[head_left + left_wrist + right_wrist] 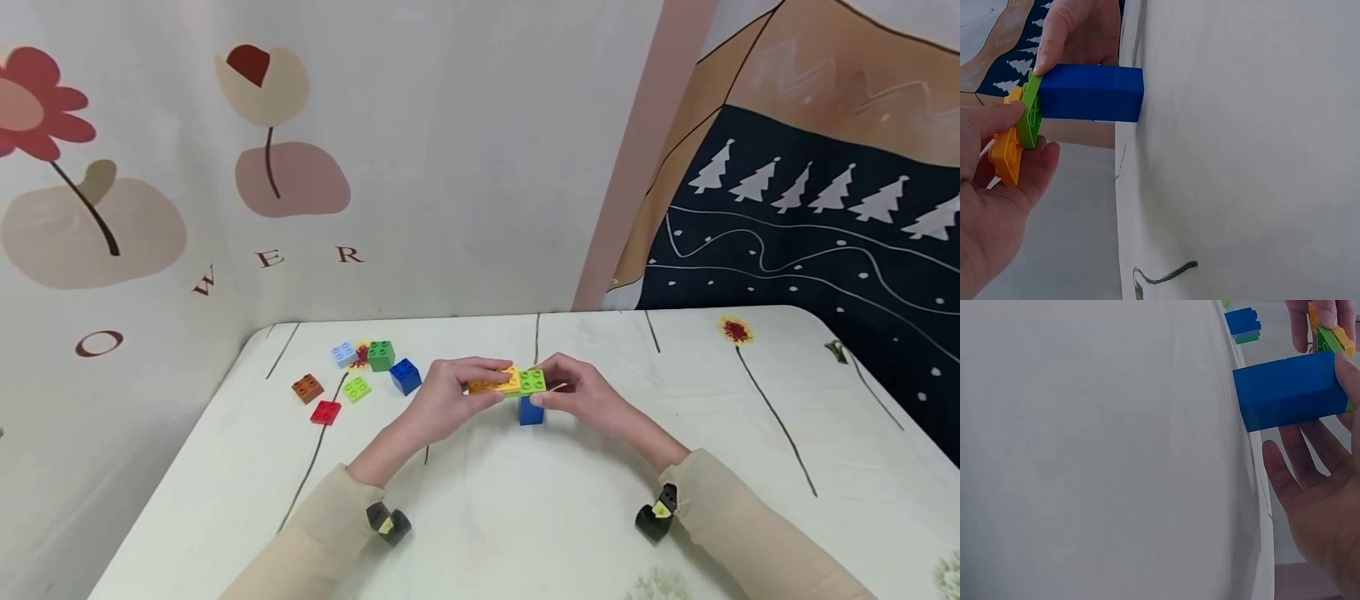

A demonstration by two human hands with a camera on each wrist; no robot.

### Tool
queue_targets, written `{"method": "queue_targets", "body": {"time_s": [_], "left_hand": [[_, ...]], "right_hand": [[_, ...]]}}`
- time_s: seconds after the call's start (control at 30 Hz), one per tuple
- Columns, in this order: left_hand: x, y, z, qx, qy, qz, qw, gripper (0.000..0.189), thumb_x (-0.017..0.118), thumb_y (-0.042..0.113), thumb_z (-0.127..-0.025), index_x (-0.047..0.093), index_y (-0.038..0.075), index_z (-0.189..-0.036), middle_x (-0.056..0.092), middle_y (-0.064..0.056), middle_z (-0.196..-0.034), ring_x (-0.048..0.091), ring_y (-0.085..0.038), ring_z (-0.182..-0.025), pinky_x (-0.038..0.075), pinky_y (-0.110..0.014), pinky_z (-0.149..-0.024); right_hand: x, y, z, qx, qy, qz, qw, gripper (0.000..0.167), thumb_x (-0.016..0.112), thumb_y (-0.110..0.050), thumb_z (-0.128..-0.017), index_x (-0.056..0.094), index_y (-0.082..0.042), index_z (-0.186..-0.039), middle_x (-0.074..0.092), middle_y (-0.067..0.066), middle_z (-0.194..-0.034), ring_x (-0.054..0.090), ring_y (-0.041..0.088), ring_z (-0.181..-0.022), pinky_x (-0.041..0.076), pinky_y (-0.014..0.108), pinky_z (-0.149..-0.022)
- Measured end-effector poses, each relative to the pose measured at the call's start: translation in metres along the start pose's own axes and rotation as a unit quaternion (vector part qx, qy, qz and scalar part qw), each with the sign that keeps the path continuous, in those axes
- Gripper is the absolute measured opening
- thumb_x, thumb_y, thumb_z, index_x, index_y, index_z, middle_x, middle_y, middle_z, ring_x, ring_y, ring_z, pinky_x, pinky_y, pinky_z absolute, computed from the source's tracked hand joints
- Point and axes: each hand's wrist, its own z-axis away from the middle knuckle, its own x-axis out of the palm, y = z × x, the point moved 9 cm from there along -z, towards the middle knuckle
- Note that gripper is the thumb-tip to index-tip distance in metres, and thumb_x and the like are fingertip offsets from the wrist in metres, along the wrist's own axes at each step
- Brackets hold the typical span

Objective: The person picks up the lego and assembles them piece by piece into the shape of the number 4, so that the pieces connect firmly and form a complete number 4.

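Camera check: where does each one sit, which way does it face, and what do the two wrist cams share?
Head: worn on the head, facing forward and down over the white cloth-covered tabletop; left hand, right hand and beige fabric sleeves show.
Left wrist: on that wrist, facing its hand's work, tabletop sideways; left hand near, right hand beyond.
Right wrist: on that wrist, likewise sideways; right hand near, left hand at top.
Shared: both wrist views show the blue plastic block, lime-green plastic brick and yellow-orange plastic brick.

An upright blue tower (531, 412) is capped by a thin green brick (532, 381), its studs exposed at three o'clock; its nine-o'clock end is overlapped by an orange brick (513, 381), jutting outward.
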Motion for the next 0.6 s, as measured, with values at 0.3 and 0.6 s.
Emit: {"method": "queue_targets", "body": {"time_s": [0.3,0.6], "left_hand": [[0.0016,0.0026,-0.0028,0.022,-0.001,-0.003,0.9998,0.029,0.078,-0.002,-0.088,0.078,0.005,-0.116,0.071,-0.006,-0.124,0.066,-0.024,-0.116,0.056,-0.025,-0.09],[0.0035,0.0049,-0.0031,0.041,0.001,-0.007,0.9991,0.027,0.077,-0.004,-0.088,0.079,0.004,-0.114,0.071,-0.006,-0.122,0.066,-0.023,-0.114,0.056,-0.025,-0.091]], "right_hand": [[-0.0003,0.0016,0.0003,0.004,-0.002,-0.004,1.0,0.034,0.075,-0.018,-0.096,0.062,-0.005,-0.125,0.067,0.011,-0.117,0.063,0.028,-0.105,0.054,0.035,-0.087],[-0.0002,0.0021,0.0003,-0.001,0.002,-0.005,1.0,0.034,0.075,-0.017,-0.096,0.063,-0.005,-0.125,0.067,0.011,-0.116,0.064,0.028,-0.104,0.056,0.032,-0.086]]}}
